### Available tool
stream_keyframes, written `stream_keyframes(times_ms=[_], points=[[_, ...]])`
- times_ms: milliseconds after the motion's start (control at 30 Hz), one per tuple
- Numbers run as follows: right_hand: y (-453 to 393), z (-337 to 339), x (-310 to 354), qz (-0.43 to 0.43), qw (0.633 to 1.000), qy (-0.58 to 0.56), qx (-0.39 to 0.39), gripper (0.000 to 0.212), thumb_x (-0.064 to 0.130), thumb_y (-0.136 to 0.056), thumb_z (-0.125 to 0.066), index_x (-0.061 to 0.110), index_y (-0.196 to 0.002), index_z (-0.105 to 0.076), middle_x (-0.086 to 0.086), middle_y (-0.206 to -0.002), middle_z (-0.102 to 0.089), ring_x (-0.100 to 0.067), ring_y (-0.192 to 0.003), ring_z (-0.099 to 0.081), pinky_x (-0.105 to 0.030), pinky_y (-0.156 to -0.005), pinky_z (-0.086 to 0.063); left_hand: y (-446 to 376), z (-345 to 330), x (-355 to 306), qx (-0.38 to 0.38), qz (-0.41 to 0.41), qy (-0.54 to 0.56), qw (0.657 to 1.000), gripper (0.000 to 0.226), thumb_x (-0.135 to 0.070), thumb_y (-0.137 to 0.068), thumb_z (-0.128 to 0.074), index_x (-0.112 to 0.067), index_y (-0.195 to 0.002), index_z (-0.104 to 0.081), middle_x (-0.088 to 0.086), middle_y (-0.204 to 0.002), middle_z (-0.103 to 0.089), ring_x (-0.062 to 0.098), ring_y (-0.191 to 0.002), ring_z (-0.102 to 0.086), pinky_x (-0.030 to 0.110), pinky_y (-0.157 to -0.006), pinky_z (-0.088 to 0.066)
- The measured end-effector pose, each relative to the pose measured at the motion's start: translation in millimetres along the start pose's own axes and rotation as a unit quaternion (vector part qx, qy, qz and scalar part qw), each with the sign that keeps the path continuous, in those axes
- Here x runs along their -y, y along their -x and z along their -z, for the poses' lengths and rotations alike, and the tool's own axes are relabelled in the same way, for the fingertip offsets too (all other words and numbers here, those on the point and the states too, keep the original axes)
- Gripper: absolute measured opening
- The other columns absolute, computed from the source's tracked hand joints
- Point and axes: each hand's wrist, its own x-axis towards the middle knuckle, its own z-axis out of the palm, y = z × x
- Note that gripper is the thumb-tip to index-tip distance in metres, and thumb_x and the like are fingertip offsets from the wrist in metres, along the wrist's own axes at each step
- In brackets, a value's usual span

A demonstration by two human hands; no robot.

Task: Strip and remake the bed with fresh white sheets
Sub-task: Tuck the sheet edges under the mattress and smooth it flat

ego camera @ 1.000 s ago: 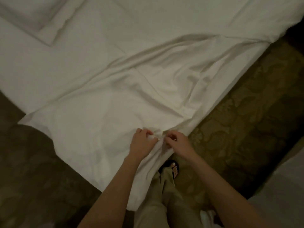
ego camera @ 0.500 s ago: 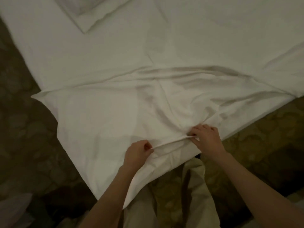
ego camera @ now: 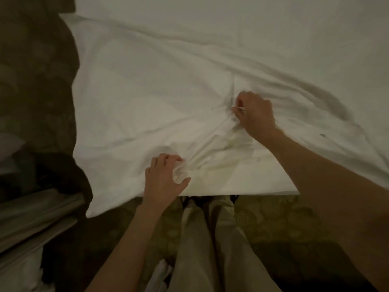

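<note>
At nine o'clock a dark brown patterned carpet (ego camera: 35, 81) runs down the left side, and at seven o'clock lie pale folded linens or bedding (ego camera: 31, 218), too blurred to name with certainty.

The large white cotton sheet (ego camera: 147, 91) fills the field from ten o'clock through three o'clock, spread over the bed with its near edge hanging just short of the person's beige trousers (ego camera: 202, 249) at six o'clock. One corner droops toward the carpet at about seven o'clock.

Slightly left of centre, the left hand (ego camera: 164, 180) bunches a fold of the sheet close to that near edge: fingers curled into the cloth, thumb splayed to the right. Creases radiate from it up toward one o'clock.

There the right hand (ego camera: 255, 113) pinches a small ridge of sheet between thumb and curled fingers, well in from the edge. The fabric between the two hands is drawn taut (the creases run straight from one grip to the other).

The likely risk is an uneven pull. If one hand tugs harder, the sheet could skew across the mattress and leave the far side short. The right hand's pinch takes little cloth and may slip, and the drooping corner could drag on the carpet and get dirty.
</note>
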Motion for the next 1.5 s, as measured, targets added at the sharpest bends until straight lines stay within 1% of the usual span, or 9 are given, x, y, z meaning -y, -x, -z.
stream_keyframes(times_ms=[167,300,600,800,900,1000,1200,1300,1500], points=[[28.7,1.5,7.6,0.069,0.990,-0.028,-0.119,0.005,0.010,-0.080,-0.061,0.012,-0.085,-0.060,-0.011,-0.093,-0.055,-0.031,-0.086,-0.055,-0.036,-0.075,-0.031,-7.7,11.6,14.2,0.008,0.058,0.081,0.995,0.019,-0.025,-0.083,-0.073,-0.018,-0.099,-0.066,-0.001,-0.099,-0.061,0.018,-0.091,-0.055,0.039,-0.079,-0.048],[88.0,-15.7,-2.0,0.240,0.969,-0.058,-0.014,0.004,0.015,-0.083,-0.064,0.011,-0.083,-0.064,-0.004,-0.081,-0.061,-0.025,-0.068,-0.059,-0.034,-0.064,-0.043,-18.0,25.9,18.6,0.011,0.075,0.106,0.991,0.002,-0.020,-0.088,-0.067,-0.018,-0.089,-0.067,-0.006,-0.088,-0.065,0.007,-0.076,-0.054,0.022,-0.071,-0.042],[159.6,-35.4,-20.7,0.122,0.989,-0.005,0.078,0.012,0.008,-0.079,-0.075,0.015,-0.075,-0.065,-0.001,-0.082,-0.063,-0.025,-0.079,-0.061,-0.036,-0.068,-0.042,-16.3,33.6,13.8,-0.103,0.104,0.121,0.982,0.008,-0.009,-0.088,-0.064,-0.016,-0.087,-0.060,-0.004,-0.087,-0.060,0.009,-0.069,-0.051,0.025,-0.065,-0.045],[133.9,-17.3,-14.9,0.054,0.998,0.015,0.008,0.034,0.020,-0.079,-0.075,0.015,-0.110,-0.063,-0.008,-0.114,-0.059,-0.031,-0.107,-0.053,-0.045,-0.086,-0.039,-1.1,11.1,-5.2,-0.039,-0.046,0.040,0.997,0.017,-0.004,-0.086,-0.062,-0.013,-0.100,-0.067,0.003,-0.097,-0.055,0.020,-0.087,-0.056,0.035,-0.071,-0.048],[126.3,-18.4,-21.5,0.107,0.994,0.019,0.005,0.010,0.009,-0.079,-0.074,0.012,-0.086,-0.068,-0.004,-0.090,-0.065,-0.031,-0.088,-0.061,-0.040,-0.077,-0.038,2.1,-2.8,-11.6,0.043,-0.055,-0.006,0.998,0.046,-0.022,-0.084,-0.069,-0.017,-0.128,-0.054,0.008,-0.126,-0.052,0.026,-0.109,-0.051,0.043,-0.084,-0.047],[146.9,-18.3,-32.6,0.132,0.991,-0.022,-0.020,0.011,0.002,-0.074,-0.077,0.008,-0.076,-0.068,-0.005,-0.076,-0.063,-0.027,-0.068,-0.059,-0.033,-0.064,-0.039,-2.6,-4.5,-13.0,0.029,-0.029,-0.001,0.999,0.049,-0.027,-0.089,-0.065,-0.020,-0.135,-0.049,0.007,-0.132,-0.048,0.026,-0.114,-0.047,0.045,-0.086,-0.046],[154.6,-29.0,-38.5,0.108,0.993,-0.042,0.031,0.012,0.002,-0.079,-0.073,0.012,-0.085,-0.074,-0.006,-0.081,-0.069,-0.029,-0.072,-0.063,-0.040,-0.066,-0.051,-13.3,8.2,-6.6,0.062,0.020,0.169,0.984,0.031,-0.030,-0.096,-0.057,-0.013,-0.120,-0.066,0.006,-0.120,-0.060,0.020,-0.107,-0.057,0.032,-0.094,-0.044],[142.3,-16.7,-31.3,0.026,0.996,-0.079,-0.043,0.018,0.018,-0.084,-0.072,0.013,-0.101,-0.069,-0.005,-0.094,-0.065,-0.026,-0.086,-0.059,-0.042,-0.074,-0.048,-18.6,14.3,-0.3,0.036,0.011,0.083,0.996,0.033,-0.026,-0.089,-0.065,-0.015,-0.120,-0.064,0.006,-0.112,-0.058,0.021,-0.101,-0.055,0.032,-0.082,-0.045],[121.2,-24.1,-23.1,0.043,0.997,0.049,0.051,0.017,0.028,-0.088,-0.066,0.014,-0.098,-0.066,-0.004,-0.113,-0.060,-0.026,-0.114,-0.048,-0.040,-0.084,-0.033,-25.2,9.8,-0.1,0.071,0.004,-0.026,0.997,0.017,-0.023,-0.086,-0.068,-0.011,-0.098,-0.067,0.005,-0.101,-0.065,0.021,-0.095,-0.060,0.024,-0.074,-0.038]])
